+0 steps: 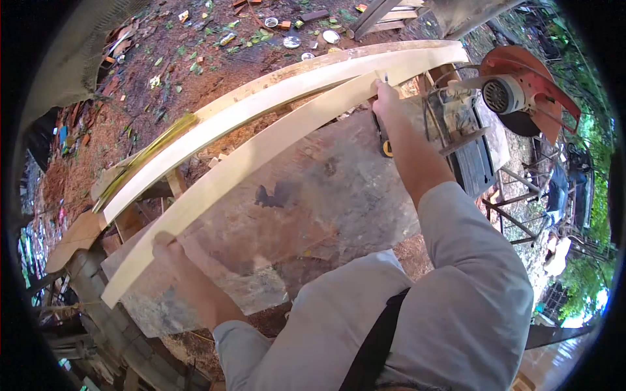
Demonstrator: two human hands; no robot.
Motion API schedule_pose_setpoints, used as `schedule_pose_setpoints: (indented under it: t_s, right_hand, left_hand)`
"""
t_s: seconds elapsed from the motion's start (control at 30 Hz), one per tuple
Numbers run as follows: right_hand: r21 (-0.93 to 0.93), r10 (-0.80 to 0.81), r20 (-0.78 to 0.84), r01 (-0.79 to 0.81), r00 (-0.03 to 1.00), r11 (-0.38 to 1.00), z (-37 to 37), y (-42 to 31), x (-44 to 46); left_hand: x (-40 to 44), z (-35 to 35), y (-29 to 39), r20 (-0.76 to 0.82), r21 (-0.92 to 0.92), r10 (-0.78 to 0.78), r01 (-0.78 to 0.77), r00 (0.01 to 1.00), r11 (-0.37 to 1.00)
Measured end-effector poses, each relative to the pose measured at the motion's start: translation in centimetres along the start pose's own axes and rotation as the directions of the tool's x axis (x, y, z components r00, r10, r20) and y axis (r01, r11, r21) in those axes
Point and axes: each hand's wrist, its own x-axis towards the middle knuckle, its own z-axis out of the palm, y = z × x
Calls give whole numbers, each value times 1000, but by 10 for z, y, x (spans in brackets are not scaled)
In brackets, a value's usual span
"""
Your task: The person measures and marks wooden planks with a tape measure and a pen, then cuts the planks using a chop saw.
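Observation:
A long pale wooden board (261,147) runs across the worktable, looking curved in this wide lens. My left hand (171,253) is closed on its near edge toward the left end. Farther along, my right hand (386,103) grips the same board near its right part, fingers wrapped over the edge. A small dark mark or thin object shows just above the right fingertips, too small to name. Behind lies a second pale board (254,103), roughly alongside the first. Near my right wrist, a black and yellow tape measure (386,148) rests on the table.
A stained tabletop (313,189) spreads before me. On the right stands a cutting machine with a red guard (554,98) and a motor. Thin yellowish strips (150,156) lie at the far left edge. Sawdust-covered ground (176,91) with scattered litter is beyond.

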Motion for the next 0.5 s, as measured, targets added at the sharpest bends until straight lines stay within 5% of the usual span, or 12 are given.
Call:
schedule_pose_setpoints:
  t_s: [0.13,0.2,0.23,0.27,0.3,0.4,0.5]
  right_hand:
    - [-150,94,188,-65,978,986,-3,-26,6]
    - [-474,-83,220,181,972,862,-13,-19,45]
    - [-726,-337,275,424,900,541,-14,-12,69]
    - [-834,-567,377,534,733,136,-5,-6,73]
    - [-818,-678,472,567,563,-99,6,0,66]
    - [-611,-485,723,783,491,-118,64,-3,2]
    - [-370,-56,929,921,365,-126,95,5,-15]
  left_hand:
    - [-15,94,-43,187,-181,-122,157,975,971]
    - [-33,133,-74,191,-235,-136,180,972,955]
    - [-43,152,-86,151,-251,-127,163,980,954]
    - [-47,170,-93,104,-262,-116,140,988,955]
    - [-51,189,-97,40,-264,-107,114,993,958]
    - [-48,234,-111,-88,-235,-114,90,990,968]
    - [-26,222,-136,245,-247,-90,151,965,957]
